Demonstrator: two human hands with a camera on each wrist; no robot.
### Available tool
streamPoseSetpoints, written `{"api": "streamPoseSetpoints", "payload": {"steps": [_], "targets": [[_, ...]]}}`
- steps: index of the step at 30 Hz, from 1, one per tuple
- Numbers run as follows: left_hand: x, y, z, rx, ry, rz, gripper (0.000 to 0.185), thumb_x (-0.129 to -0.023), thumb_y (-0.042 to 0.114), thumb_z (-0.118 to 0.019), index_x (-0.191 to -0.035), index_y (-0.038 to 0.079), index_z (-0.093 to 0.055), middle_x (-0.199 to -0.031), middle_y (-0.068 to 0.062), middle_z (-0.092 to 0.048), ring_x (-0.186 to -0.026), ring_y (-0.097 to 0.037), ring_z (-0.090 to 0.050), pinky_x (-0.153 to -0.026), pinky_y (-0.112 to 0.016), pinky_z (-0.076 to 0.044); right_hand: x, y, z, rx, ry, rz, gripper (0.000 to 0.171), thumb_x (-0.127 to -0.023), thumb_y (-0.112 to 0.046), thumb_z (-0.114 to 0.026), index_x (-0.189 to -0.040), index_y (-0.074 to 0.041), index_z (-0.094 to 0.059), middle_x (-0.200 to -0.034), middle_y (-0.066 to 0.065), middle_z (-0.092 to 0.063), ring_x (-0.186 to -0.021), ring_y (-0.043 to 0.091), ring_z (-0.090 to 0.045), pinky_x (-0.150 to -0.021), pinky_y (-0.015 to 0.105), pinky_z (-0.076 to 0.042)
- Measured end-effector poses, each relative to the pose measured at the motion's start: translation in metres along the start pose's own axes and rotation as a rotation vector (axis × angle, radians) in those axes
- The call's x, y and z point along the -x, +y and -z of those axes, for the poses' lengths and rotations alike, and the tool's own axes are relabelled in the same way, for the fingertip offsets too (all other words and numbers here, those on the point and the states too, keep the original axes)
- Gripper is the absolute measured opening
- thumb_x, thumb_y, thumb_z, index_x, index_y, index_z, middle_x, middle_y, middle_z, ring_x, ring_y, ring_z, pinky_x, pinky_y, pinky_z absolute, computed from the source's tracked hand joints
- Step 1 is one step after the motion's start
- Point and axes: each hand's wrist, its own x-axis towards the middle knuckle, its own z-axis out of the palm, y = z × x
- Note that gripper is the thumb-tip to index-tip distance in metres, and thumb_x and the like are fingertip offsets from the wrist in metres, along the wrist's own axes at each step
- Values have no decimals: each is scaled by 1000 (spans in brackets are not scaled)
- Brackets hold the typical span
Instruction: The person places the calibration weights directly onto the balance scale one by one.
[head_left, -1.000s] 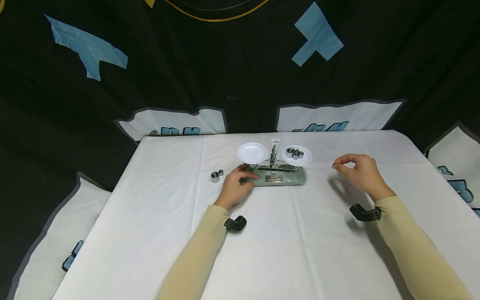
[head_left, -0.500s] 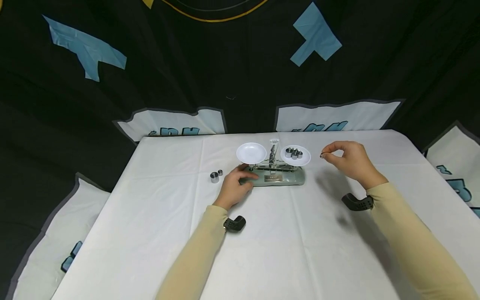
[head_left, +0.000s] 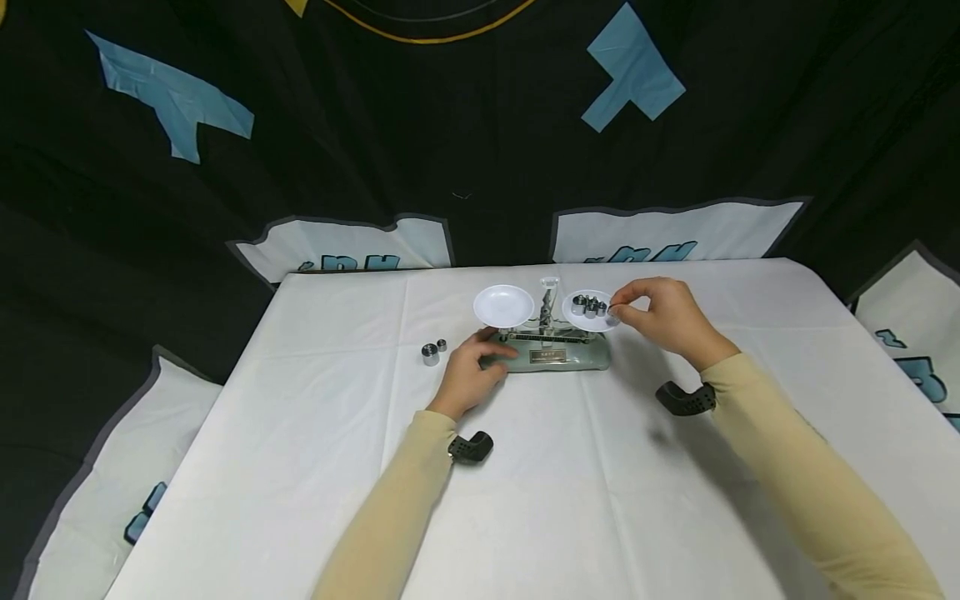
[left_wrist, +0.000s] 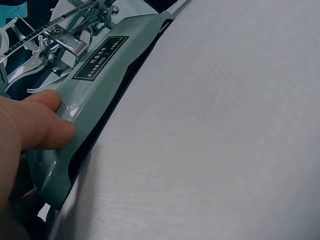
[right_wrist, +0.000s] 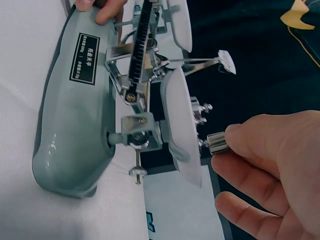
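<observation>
A small metal weight [right_wrist: 218, 142] is pinched between thumb and forefinger of the right hand [head_left: 670, 317], right at the outer edge of the right pan [head_left: 591, 311] of the balance scale [head_left: 551, 333]. Several more weights [head_left: 589, 307] are already seated on that pan, while the left pan [head_left: 504, 305] is seen bare and white. The scale's grey-green base [left_wrist: 95, 95] is steadied by the left hand [head_left: 471, 373], thumb pressed flat on its left end, fingers wrapped round the edge. Two spare weights [head_left: 432, 352] are left standing on the white tablecloth [head_left: 300, 467], just left of that hand.
</observation>
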Motion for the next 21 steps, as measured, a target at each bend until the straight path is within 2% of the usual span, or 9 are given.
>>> {"api": "streamPoseSetpoints", "payload": {"steps": [5, 8, 10, 21], "targets": [[-1, 0, -1, -8, -7, 3, 24, -80, 1, -66, -100, 4, -79, -150, -17, -55, -145, -35, -47, -123, -47, -37, -3, -1, -6, 13, -10, 19, 13, -92, -9, -67, -99, -2, -77, -105, 19, -76, -75, 22, -49, -66, 30, -41], [-2, 0, -1, -14, -7, 3, 24, -80, 1, -66, -100, 4, -79, -151, -17, -55, -146, -35, -47, -123, -47, -37, -4, 0, -8, 26, -19, 25, 14, -92, -9, -67, -99, -2, -77, -105, 20, -76, -80, 23, -51, -68, 31, -42], [-2, 0, -1, -15, -8, 5, 25, -80, 1, -66, -100, 4, -79, -151, -17, -55, -146, -35, -47, -123, -47, -37, -4, 0, -10, 32, -21, 34, 13, -92, -9, -67, -97, -2, -77, -103, 19, -76, -77, 24, -51, -67, 31, -42], [-1, -3, 0, -14, -16, 28, 25, -81, 3, -66, -101, 5, -79, -153, -15, -53, -147, -34, -45, -124, -47, -34, -5, 1, -17, 46, -32, 23, 14, -92, -9, -67, -97, -1, -77, -102, 18, -76, -86, 27, -55, -70, 31, -43]]}}
